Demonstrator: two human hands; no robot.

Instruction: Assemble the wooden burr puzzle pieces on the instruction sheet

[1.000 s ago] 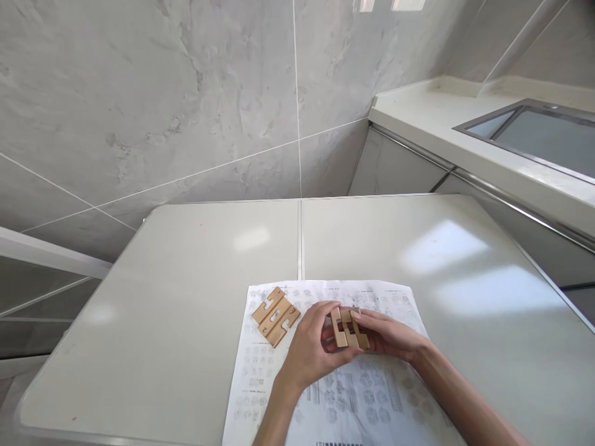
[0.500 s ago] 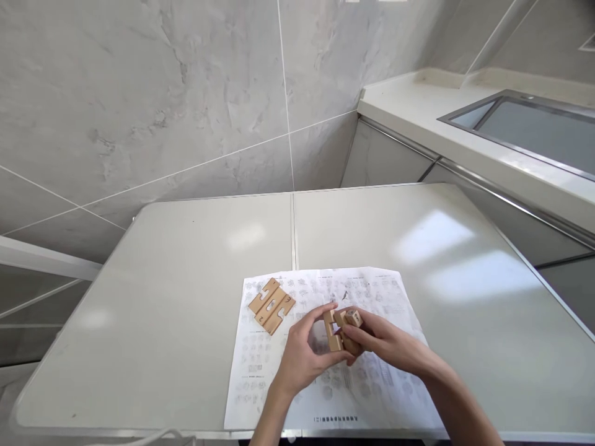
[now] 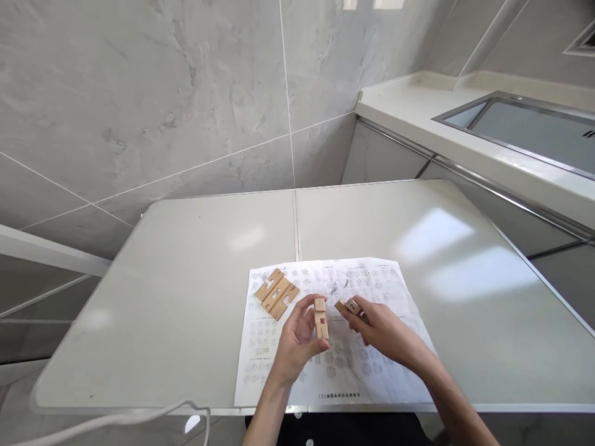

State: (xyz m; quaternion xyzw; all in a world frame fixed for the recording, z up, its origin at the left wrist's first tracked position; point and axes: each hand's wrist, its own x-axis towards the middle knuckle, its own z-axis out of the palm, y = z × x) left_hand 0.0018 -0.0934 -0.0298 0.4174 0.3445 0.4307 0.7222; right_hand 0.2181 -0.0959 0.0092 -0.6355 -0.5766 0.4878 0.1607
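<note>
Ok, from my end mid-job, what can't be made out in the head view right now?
- Head view: far side of the left block, turned away from the camera, in the left hand's grip.
- Head view: lower part of the right block, covered by the right hand.
- Head view: the paper's fine print, too small and faint; part is behind the hands.
- Head view: ends of the white cable, cut off by the bottom edge.

Gry tiled wall (image 3: 186,93), wht counter (image 3: 395,98) w/ metal-rimmed panel (image 3: 525,129), wht cable (image 3: 121,419) by tbl (image 3: 199,310)

Soft light, bright white glare on the tabletop (image 3: 372,235), blurry printed paper (image 3: 339,365), stretched edges
</note>
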